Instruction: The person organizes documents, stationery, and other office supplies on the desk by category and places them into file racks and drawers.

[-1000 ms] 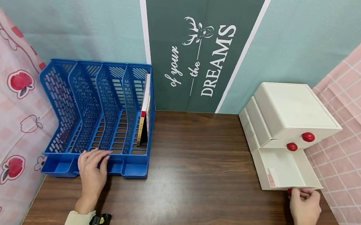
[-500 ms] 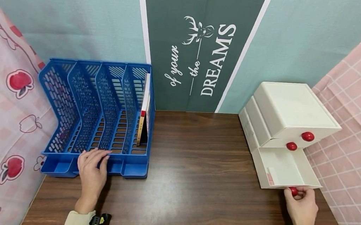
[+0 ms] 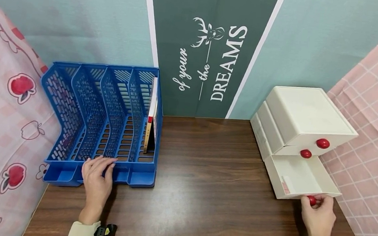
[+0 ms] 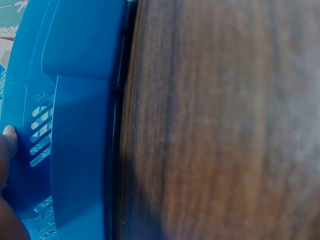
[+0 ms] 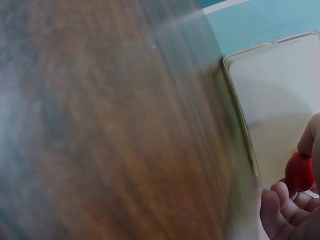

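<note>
On the right, a white drawer unit (image 3: 313, 109) has its bottom drawer (image 3: 304, 179) pulled out. My right hand (image 3: 319, 215) pinches the red knob (image 3: 311, 200) on that drawer's front; in the right wrist view the knob (image 5: 300, 172) sits between thumb and fingers. A small pink-and-white patch (image 3: 285, 185) shows by the drawer's left wall, its kind unclear. At left stands a blue file rack (image 3: 118, 90) with several slots. My left hand (image 3: 97, 179) holds its front rail, fingers over the top edge. A digit (image 4: 10, 137) touches the blue plastic in the left wrist view.
Thin books (image 3: 150, 115) lean upright in the rack's rightmost slot. Two upper drawers with red knobs (image 3: 322, 143) are closed. The brown wood table (image 3: 201, 178) spans between rack and drawers. Cloth walls (image 3: 93, 18) surround the back and sides.
My right fingers have shifted on the knob, which now shows between them. The open drawer's front has moved slightly to the right. My left hand has stayed on the rack.
</note>
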Demonstrator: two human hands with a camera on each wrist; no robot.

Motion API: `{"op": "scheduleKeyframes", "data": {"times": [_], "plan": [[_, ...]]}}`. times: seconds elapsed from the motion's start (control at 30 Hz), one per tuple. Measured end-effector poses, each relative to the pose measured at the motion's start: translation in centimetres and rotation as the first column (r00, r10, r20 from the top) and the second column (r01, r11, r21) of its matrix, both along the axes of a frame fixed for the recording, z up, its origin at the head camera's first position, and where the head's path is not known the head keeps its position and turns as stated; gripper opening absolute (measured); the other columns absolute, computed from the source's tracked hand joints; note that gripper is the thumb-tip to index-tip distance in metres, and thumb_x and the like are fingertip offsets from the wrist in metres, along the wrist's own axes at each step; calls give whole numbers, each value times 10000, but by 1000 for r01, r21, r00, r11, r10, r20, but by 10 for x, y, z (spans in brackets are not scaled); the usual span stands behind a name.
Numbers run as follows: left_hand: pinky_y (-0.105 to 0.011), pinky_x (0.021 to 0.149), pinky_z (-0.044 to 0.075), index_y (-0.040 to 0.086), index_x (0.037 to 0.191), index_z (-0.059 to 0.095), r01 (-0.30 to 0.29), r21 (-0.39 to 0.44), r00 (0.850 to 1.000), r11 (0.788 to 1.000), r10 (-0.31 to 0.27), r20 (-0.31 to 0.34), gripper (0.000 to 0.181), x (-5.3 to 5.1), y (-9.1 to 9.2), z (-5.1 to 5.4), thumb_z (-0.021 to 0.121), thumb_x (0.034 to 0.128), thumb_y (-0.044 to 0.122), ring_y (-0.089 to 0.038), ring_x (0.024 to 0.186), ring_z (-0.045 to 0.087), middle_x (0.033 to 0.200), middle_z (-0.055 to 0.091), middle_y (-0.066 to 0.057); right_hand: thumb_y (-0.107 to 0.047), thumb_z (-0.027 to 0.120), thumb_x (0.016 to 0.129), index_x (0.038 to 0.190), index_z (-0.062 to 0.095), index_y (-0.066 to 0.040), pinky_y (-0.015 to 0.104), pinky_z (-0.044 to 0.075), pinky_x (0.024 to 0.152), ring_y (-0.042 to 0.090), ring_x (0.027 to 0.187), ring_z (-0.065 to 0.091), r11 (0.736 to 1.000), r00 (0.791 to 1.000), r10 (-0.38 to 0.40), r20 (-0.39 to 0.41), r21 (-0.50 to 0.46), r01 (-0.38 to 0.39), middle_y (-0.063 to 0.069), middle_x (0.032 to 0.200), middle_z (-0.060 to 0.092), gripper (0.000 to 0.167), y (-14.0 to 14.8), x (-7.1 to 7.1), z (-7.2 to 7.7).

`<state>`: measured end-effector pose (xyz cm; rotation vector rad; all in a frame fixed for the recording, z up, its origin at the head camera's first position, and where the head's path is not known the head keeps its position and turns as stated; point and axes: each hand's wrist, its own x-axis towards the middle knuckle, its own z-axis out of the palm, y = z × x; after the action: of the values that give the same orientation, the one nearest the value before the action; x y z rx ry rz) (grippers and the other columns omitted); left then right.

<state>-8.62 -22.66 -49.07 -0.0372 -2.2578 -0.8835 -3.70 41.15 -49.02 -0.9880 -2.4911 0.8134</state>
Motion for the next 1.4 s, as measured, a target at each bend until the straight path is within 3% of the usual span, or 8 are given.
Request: {"op": "scheduleKeyframes", "data": {"times": [0.17,0.33,0.57,0.7,0.97,1.17,1.4], "plan": [[-554,1129,236,5,963,775,1,16,1000,1000,-1,-25,172,1,0,0,745,839,-112,-450,1106,570,985,747,-198,-241,636,874,1016,515,-93,251,338,589,-61,586,401,1000,1000,3,22,6,-3,-200,678,456,238,0,-1,5],[-529,1144,220,-6,968,769,-4,2,1000,1000,4,7,151,2,-2,0,738,854,-101,-455,1117,564,994,744,-208,-241,620,866,1007,513,-87,313,339,613,-3,596,406,1000,998,3,56,15,-4,-131,695,486,235,3,-3,8],[-541,1152,210,-5,986,769,-11,4,999,1000,10,42,161,2,-2,1,730,863,-102,-445,1141,555,1014,743,-218,-244,623,870,1000,520,-88,311,346,612,53,616,432,1000,996,22,85,9,-23,-30,752,535,227,4,-10,15],[-545,1149,215,-5,982,768,-11,2,999,1000,11,31,175,2,-2,0,732,853,-117,-449,1137,556,1009,742,-221,-247,628,878,995,527,-85,305,350,607,88,635,448,999,995,47,86,16,-48,5,788,549,224,2,-17,17],[-523,1161,199,-3,1003,770,4,-6,998,1000,-4,62,121,3,-3,0,715,904,-46,-437,1167,556,1043,744,-205,-245,607,889,1035,521,-53,360,347,641,283,770,523,995,989,91,118,17,-94,93,848,582,256,2,-33,21],[-523,1150,217,-5,972,767,2,1,1000,1000,-2,11,157,1,-1,0,736,854,-103,-448,1128,557,1002,743,-208,-247,609,893,1042,517,-44,371,349,651,304,800,522,993,986,115,122,8,-117,120,905,586,267,3,-44,20],[-547,1133,231,-8,972,771,7,-3,1000,1000,-7,-13,148,0,0,0,735,859,-98,-436,1130,562,996,746,-209,-249,605,902,1060,502,-27,366,354,648,316,832,528,990,981,143,131,-12,-142,147,964,579,291,3,-56,19]]}}
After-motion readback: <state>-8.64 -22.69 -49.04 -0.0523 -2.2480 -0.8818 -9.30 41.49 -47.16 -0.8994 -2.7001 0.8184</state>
